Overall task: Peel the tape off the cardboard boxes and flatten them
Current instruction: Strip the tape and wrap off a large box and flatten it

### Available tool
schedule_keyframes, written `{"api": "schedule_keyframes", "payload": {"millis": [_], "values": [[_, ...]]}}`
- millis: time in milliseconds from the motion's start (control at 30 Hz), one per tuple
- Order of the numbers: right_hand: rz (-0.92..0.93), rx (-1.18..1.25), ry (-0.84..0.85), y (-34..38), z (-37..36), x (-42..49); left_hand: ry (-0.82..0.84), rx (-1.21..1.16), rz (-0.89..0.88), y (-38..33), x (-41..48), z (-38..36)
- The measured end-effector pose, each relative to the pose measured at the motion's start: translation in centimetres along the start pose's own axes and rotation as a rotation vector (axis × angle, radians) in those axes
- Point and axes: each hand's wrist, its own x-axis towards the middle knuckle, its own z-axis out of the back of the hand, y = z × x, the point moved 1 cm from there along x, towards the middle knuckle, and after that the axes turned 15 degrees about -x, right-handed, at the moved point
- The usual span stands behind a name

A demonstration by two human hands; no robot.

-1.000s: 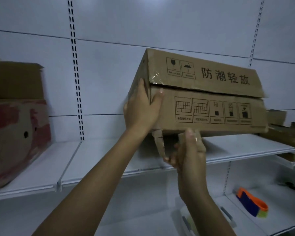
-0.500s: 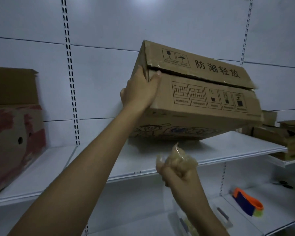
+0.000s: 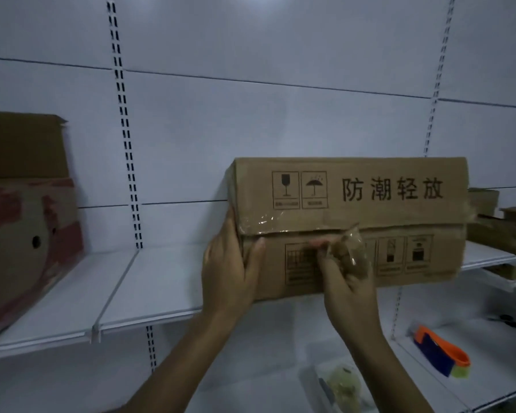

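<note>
The left hand [image 3: 230,269] clamps the left end of the cardboard box [image 3: 370,204], thumb on its front. The right hand [image 3: 344,272] is closed on a wad of peeled tape [image 3: 350,251] against the box's front seam. The box sits at the white shelf's [image 3: 149,281] front edge. A red-printed box [image 3: 21,242] stands at the shelf's left end; a tape dispenser [image 3: 438,350] lies on the lower shelf.

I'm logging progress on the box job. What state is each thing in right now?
Printed box: closed, level on the shelf, tape left across the flap seam.
Tape: clear strip, partly stuck at the seam's left end.
Tape wad: crumpled, in the right hand.
Left hand: gripping the box's left corner.
Red-patterned box: standing, top flap up.
Scissors: lying on the lower shelf.
</note>
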Motion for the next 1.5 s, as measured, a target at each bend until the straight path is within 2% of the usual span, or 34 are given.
{"api": "schedule_keyframes", "payload": {"millis": [100, 233, 333, 467, 533, 633, 733, 900, 1000, 1100, 1267, 1367, 1500], "values": [[0.034, -0.061, -0.011, -0.1, -2.1, 0.9, -0.02, -0.011, 0.041, 1.3, -1.9, 0.0], [-0.008, -0.221, 0.021, -0.3, -4.2, 0.0, -0.171, -0.134, 0.025, 1.8, -3.1, 0.2], [0.119, -0.413, -0.032, 0.8, -5.6, -0.7, -0.256, -0.288, -0.006, 1.6, -3.1, -0.1], [0.191, -0.75, -0.034, 2.8, -6.5, -0.4, -0.185, -0.567, 0.205, 1.6, -2.4, 0.1], [0.236, -0.892, -0.018, 3.5, -7.0, -0.1, -0.129, -0.554, 0.212, 1.7, -2.4, 0.8], [0.265, -0.928, 0.002, 4.3, -7.7, 0.3, -0.127, -0.56, 0.274, 1.7, -2.6, 1.2], [0.264, -0.889, 0.063, 4.5, -7.4, 0.6, -0.177, -0.77, 0.323, 1.1, -2.6, 0.9], [0.328, -0.924, 0.122, 4.7, -6.9, 1.1, -0.164, -0.756, 0.279, 0.9, -2.7, 1.0], [0.262, -0.963, 0.167, 5.2, -6.9, 0.9, -0.184, -0.743, 0.257, 1.1, -2.8, 1.0], [0.223, -1.194, 0.156, 6.3, -7.6, 1.0, -0.214, -0.784, 0.266, 1.1, -3.1, 0.9], [0.284, -1.364, 0.246, 8.0, -8.0, 1.7, -0.246, -0.714, 0.264, 0.6, -3.1, 0.7], [0.317, -1.407, 0.337, 8.6, -8.2, 1.7, -0.276, -0.652, 0.214, 0.2, -3.4, 0.7], [0.382, -1.427, 0.377, 8.9, -8.4, 1.6, -0.276, -0.589, 0.196, 0.3, -3.6, 0.6]]}}
